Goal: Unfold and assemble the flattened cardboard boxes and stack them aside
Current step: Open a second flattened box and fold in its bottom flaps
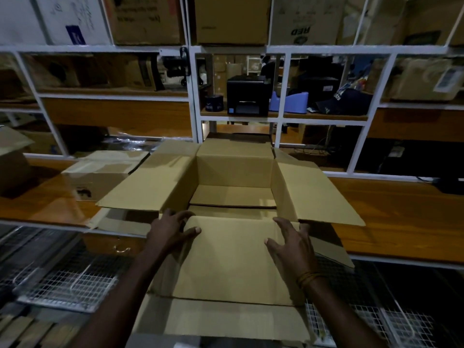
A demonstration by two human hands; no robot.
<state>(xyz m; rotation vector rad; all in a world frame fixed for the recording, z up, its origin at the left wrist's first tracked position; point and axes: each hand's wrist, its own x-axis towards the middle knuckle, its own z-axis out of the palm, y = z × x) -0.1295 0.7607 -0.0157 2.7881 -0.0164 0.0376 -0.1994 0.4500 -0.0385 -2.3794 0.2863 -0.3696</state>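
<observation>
Both forearms are reaching up from the bottom of the view, and the near flap [233, 257] of the cardboard box [234, 172] is lying right under them, tipped toward the camera. Left hand [170, 228] is sitting at the flap's left corner, fingers [182, 217] curling over the top edge while the thumb is pressing flat on the face. Right hand [292, 241] is hovering or lightly resting on the right side of the same flap, fingers spread apart and relaxed, not pinching anything as far as I can tell.

Box itself is standing open-side-up on the wooden desk [401, 217], partly hanging over its front edge above the wire baskets [72, 290]. Side flaps are splaying out left and right, far flap is standing up, and the bottom flaps inside are looking folded shut.

Handling-wise I'm guessing this thing is weighing next to nothing: empty single-wall corrugated, stiff across the panels but floppy at the creases. Flaps are going to bend wherever they're scored, so lifting by one seems like asking for a crumple. Better bet looks like gripping the two side walls just below the flap creases, or palms under the base. Surface is looking dry and matte, so slipping probably isn't the worry; tearing a corner is.
</observation>
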